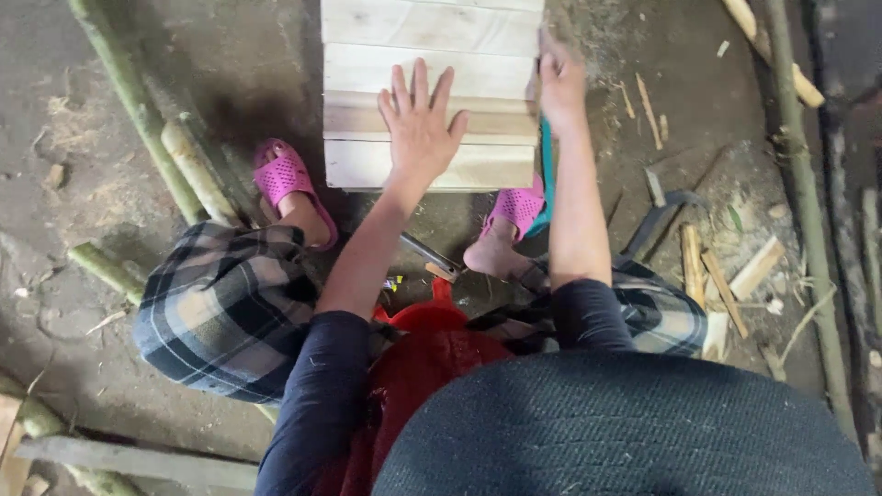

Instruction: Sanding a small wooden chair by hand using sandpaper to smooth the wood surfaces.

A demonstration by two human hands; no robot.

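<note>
Slatted wooden panel [430, 55]: pale planks joined edge to edge, lying on the dirt floor ahead of the seated person, between two feet in pink perforated sandals [285, 179].

Left hand [418, 124]: flat on the panel, palm down, fingers spread apart and pointing away from the body; the near edge of the panel sits just below the heel of the palm. The spread looks meant to press the planks steady.

Right hand [559, 83]: at the panel's right edge, fingers curled together against the side. A teal tool handle [547, 179] runs down from under the fingers along that edge; whether they clamp it cannot be told, as the hand is blurred.

Bamboo poles [138, 110]: green lengths well left of the left fingers, another set far right of the right fingers.

Wood offcuts [726, 276]: scattered splints right of the right forearm, beside a dark curved blade [657, 207].

Red cloth [413, 367]: on the lap, below both wrists.
</note>
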